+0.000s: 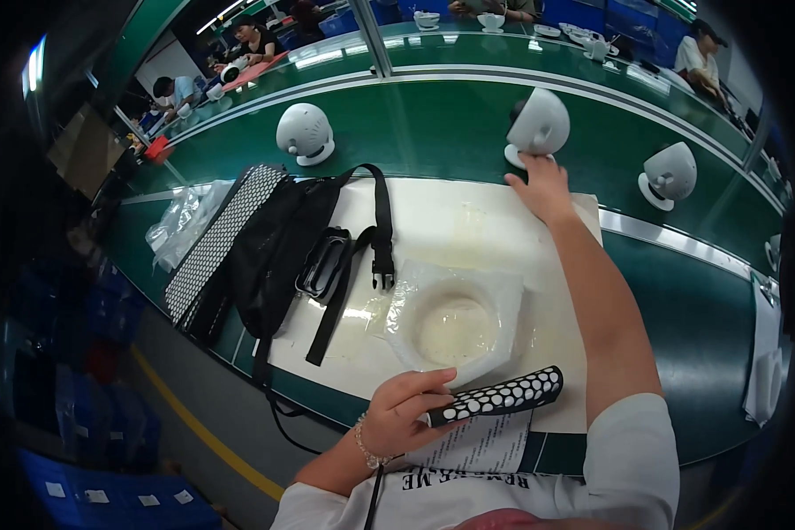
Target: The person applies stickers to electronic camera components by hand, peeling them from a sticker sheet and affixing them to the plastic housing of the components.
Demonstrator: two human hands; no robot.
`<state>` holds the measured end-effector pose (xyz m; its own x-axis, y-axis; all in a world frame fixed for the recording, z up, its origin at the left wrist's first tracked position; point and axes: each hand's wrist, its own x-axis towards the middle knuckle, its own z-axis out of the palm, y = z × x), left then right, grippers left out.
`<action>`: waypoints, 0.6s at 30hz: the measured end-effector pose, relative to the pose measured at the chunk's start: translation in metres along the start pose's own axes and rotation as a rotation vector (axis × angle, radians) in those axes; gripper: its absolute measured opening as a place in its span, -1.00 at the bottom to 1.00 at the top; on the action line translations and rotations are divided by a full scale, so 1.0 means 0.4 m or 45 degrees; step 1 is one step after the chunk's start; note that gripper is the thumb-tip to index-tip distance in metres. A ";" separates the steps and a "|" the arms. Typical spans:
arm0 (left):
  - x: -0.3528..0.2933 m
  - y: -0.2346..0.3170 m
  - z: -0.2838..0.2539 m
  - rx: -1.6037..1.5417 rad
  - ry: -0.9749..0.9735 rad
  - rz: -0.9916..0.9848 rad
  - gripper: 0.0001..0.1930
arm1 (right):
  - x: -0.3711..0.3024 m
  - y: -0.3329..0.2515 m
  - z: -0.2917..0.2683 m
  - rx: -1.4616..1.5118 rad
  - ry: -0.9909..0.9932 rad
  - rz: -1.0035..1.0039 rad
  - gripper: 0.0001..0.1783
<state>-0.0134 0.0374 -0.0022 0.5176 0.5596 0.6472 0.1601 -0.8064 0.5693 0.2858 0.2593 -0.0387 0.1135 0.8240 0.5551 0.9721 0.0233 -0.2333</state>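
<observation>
Three round white gadgets (305, 134) stand along the green counter (415, 132) on the far side. At the middle gadget (543, 122), the right hand (543, 184) has its fingertips against the foot, with the thumb spread away from them; whether they grip it I cannot tell. Near the body, the left hand (408, 413) pinches a black strip (503, 396) with white spots between thumb and fingers, just at the near edge of a white padded tray (503, 305) in clear wrap. That tray lies on a pale board (548, 265). To its left sits a black bag (278, 243) with straps and a buckle (382, 272), and farther left a crumpled plastic bag (181, 231). Beyond the counter, other people sit at work.
</observation>
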 end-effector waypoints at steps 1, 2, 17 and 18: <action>-0.003 0.001 0.002 -0.008 0.031 -0.012 -0.64 | 0.008 -0.007 -0.022 0.041 0.155 -0.053 -0.67; -0.006 0.002 0.000 -0.007 0.039 -0.018 -0.64 | 0.012 -0.007 -0.034 0.078 0.310 -0.102 -0.71; -0.016 0.001 -0.004 -0.190 0.083 0.047 -0.58 | -0.238 -0.308 -0.427 2.061 -0.333 0.218 -0.60; -0.016 0.004 -0.004 -0.168 0.057 0.063 -0.57 | -0.256 -0.320 -0.417 2.071 -0.393 0.218 -0.60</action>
<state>-0.0179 0.0329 -0.0046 0.4839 0.5304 0.6961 0.0221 -0.8026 0.5962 0.1841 0.0775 0.0677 -0.0457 0.9480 0.3149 -0.2837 0.2899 -0.9140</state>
